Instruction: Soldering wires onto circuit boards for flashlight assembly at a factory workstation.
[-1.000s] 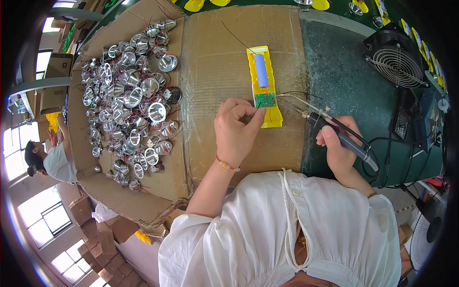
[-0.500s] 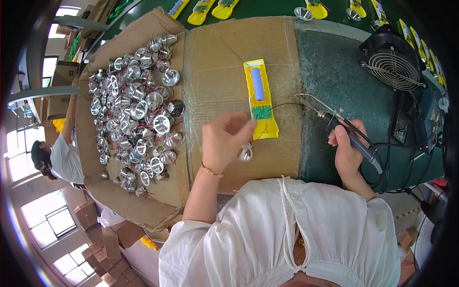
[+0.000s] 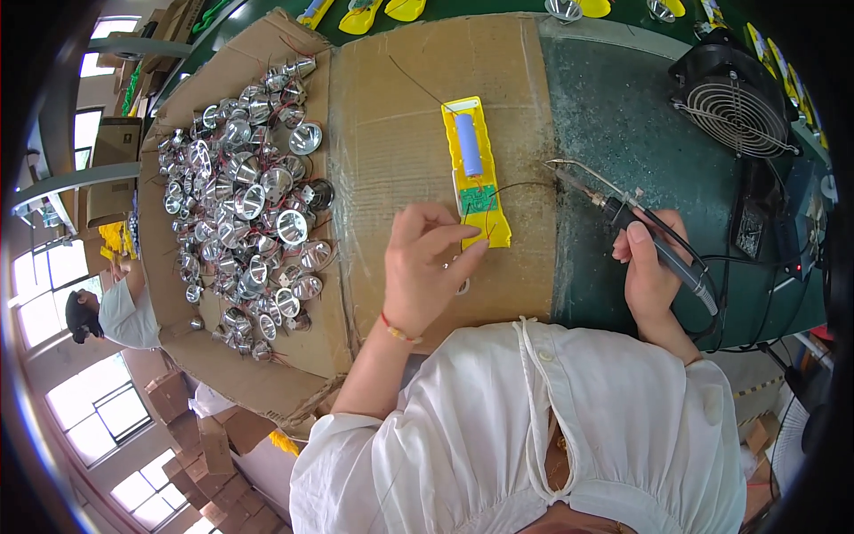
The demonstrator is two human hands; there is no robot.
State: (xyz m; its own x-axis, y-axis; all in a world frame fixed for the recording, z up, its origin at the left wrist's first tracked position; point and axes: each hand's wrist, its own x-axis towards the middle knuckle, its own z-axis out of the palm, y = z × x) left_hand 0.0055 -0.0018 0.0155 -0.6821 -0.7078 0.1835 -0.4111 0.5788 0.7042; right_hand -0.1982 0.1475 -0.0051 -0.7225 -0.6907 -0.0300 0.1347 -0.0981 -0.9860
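Note:
On the cardboard lies a yellow plastic housing [image 3: 496, 233], its longer side pointing away from me. It carries a blue cylindrical battery cell [image 3: 468, 147] and a green circuit board [image 3: 479, 198] with thin wires. At its near left corner my left hand [image 3: 429, 265] hovers, thumb and forefinger slightly apart close to the wires. A small reflector [image 3: 463, 287] shows only partly behind that hand. My right hand [image 3: 651, 271] grips a soldering iron [image 3: 663, 254] with a thin metal feed tube along it; the tip points left toward the board, apart from it.
A carton [image 3: 240, 378] of silvery reflectors with wires stands on the left. At the right are a black fan [image 3: 734, 111] with a wire guard and black cables. More yellow housings [image 3: 406, 9] line the far edge. A person [image 3: 124, 311] is at the far left.
My left hand has moved slightly right and its fingers have parted, near the housing's lower end. My right hand holds the soldering iron in about the same place. The whole view has shifted a little.

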